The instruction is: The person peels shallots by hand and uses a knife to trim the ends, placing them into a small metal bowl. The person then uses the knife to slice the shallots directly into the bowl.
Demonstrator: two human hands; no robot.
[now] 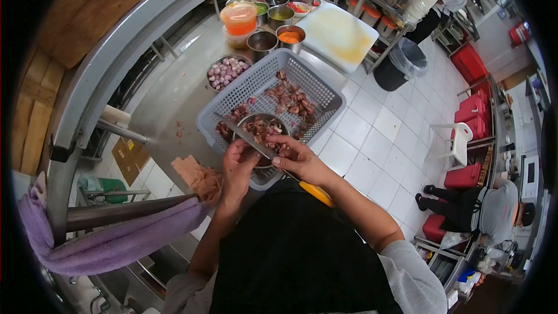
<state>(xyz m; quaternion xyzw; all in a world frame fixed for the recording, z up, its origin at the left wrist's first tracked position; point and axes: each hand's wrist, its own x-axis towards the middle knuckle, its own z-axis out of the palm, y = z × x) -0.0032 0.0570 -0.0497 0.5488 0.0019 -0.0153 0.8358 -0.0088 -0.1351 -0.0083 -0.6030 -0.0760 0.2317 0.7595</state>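
My right hand point(296, 160) is closed around a knife point(317, 193) with a yellow handle, gripping it toward the blade. The long blade slants up and left across a metal bowl point(264, 117). Against the blade, my left hand point(239, 160) has its fingers pinched together; whatever is in them is hidden. Reddish-brown peels and a few shallots lie in the bowl. That bowl sits inside a grey perforated basket point(216, 103), where more dry peels point(293, 99) are scattered. Beside the basket stands a bowl of peeled shallots point(226, 73).
A white cutting board point(340, 35) lies beyond the basket, near metal containers point(263, 42) and an orange-lidded tub point(239, 18). A crumpled cloth point(195, 174) lies left; a purple towel point(128, 238) hangs on a rail. A bin point(395, 70) and two people are farther right.
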